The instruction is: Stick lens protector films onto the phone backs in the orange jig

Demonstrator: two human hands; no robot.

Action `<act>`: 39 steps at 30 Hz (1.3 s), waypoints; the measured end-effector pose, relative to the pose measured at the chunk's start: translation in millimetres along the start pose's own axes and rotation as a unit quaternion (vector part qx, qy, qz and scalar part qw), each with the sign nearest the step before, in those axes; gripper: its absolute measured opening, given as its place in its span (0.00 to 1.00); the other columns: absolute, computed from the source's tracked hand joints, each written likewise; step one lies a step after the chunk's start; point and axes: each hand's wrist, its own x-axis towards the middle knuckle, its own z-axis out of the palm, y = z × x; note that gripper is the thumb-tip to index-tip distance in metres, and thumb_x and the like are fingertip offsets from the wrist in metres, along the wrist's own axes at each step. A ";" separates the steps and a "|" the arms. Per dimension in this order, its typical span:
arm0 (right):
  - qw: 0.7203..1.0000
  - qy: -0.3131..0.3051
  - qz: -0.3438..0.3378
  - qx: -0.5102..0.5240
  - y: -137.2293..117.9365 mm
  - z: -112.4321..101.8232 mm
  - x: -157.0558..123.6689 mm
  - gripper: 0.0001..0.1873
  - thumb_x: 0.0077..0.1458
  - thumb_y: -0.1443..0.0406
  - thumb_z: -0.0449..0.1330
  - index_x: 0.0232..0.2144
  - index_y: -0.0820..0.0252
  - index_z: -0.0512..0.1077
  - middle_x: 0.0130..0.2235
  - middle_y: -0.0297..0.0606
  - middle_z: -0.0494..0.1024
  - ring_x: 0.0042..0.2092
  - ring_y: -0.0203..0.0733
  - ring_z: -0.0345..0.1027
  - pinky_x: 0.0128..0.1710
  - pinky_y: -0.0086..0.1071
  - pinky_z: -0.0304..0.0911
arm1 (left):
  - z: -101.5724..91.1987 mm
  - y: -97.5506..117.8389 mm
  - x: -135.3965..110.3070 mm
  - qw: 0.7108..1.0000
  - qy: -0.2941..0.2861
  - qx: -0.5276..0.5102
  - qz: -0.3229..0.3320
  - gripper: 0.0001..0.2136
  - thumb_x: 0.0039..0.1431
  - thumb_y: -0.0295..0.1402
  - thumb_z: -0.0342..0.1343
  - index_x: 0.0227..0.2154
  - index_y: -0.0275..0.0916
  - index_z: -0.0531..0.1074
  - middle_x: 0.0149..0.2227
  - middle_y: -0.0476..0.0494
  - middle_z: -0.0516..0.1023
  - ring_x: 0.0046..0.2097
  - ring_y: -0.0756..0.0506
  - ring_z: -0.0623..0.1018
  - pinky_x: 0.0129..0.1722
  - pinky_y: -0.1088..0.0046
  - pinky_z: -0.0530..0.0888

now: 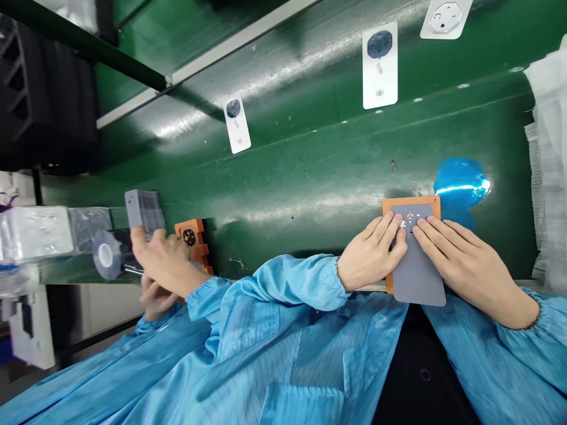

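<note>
A grey sheet [419,274] lies on an orange fixture plate [388,206] at the near edge of the green conveyor belt [310,165]. My left hand [372,254] rests on the sheet's left side, fingers stretched toward small parts [410,219] near its top. My right hand [465,265] lies on the right side, its fingertips pressed flat beside the same spot. Neither hand holds anything; both sleeves are blue.
A blue film piece [460,183] lies behind the plate. White cards with dark round parts [380,65] [237,123] ride the belt. At left a co-worker's hands [162,265] work by an orange jig [194,236], a tape roll [106,255] and a grey box [144,209].
</note>
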 end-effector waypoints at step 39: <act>0.996 -0.023 0.060 0.057 -15.7 6.8 -7.5 0.32 0.63 0.79 0.53 0.69 0.79 0.60 0.67 0.62 0.66 0.68 0.63 0.63 0.67 0.57 0.64 | 39.2 -81.4 75.1 0.900 -0.180 -0.367 -0.148 0.14 0.67 0.44 0.58 0.42 0.37 0.76 0.39 0.44 0.80 0.42 0.45 0.73 0.49 0.64 0.68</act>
